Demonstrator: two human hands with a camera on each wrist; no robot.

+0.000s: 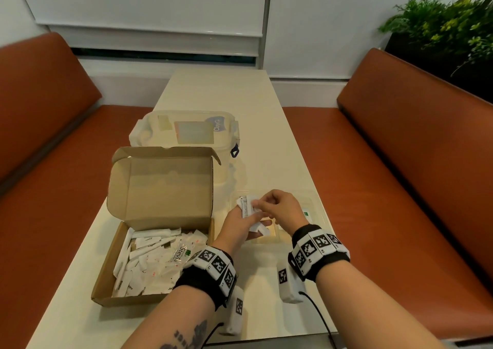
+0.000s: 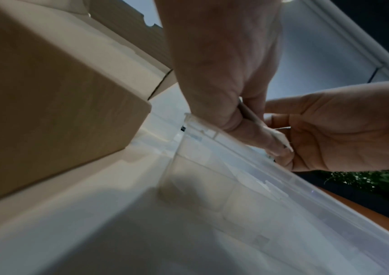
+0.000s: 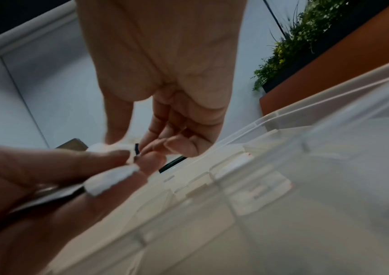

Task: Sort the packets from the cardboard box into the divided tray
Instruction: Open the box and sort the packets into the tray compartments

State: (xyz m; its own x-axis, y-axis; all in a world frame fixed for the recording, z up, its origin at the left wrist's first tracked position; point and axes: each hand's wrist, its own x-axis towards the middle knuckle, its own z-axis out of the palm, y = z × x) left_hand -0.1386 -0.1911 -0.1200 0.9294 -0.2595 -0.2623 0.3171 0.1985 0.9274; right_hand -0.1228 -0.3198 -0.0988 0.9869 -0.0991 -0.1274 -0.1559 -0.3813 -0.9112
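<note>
The left hand holds a small bundle of white packets, thumb and fingers curled round them, above the clear divided tray. The right hand pinches the top of the same bundle with its fingertips; both hands touch the packets at once. The tray sits on the cream table, just right of the open cardboard box. The box, lid standing upright, contains many loose white packets, one marked "Stevia". A clear lidded plastic container stands behind the box. Brown bench seats flank the table; a green plant stands at far right.
</note>
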